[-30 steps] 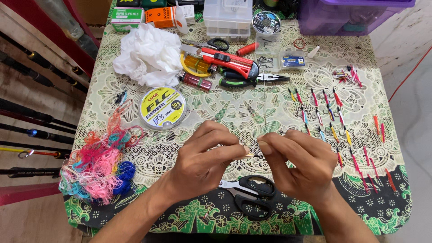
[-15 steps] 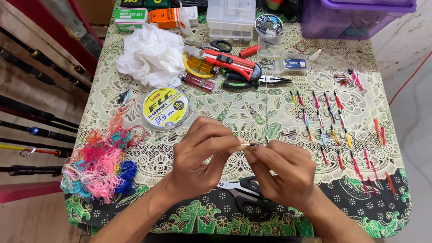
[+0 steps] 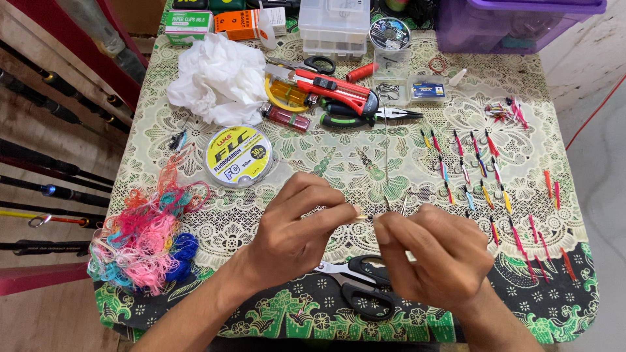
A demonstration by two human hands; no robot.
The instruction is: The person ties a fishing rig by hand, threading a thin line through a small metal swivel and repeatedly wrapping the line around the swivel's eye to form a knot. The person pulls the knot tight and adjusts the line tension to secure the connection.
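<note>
My left hand (image 3: 293, 231) and my right hand (image 3: 435, 251) meet over the middle of the table, fingertips almost touching. Between them they pinch a small hook with a pale wrapping (image 3: 366, 216); thin clear line (image 3: 386, 150) runs up from it across the cloth. Black-handled scissors (image 3: 362, 280) lie on the table right under my hands. A round spool of fishing line with a yellow label (image 3: 237, 156) sits to the upper left of my left hand.
Rows of small coloured hook lures (image 3: 486, 176) cover the right side. A tangle of coloured thread (image 3: 147, 238) lies at the left edge. Behind are crumpled white plastic (image 3: 218, 78), a red utility knife (image 3: 336, 87), pliers (image 3: 365, 117), clear boxes (image 3: 334, 26) and a purple tub (image 3: 515, 23).
My hands have drawn closer together and shifted slightly right, with the fingertips now working at the same small hook. Nothing else on the table has moved.
</note>
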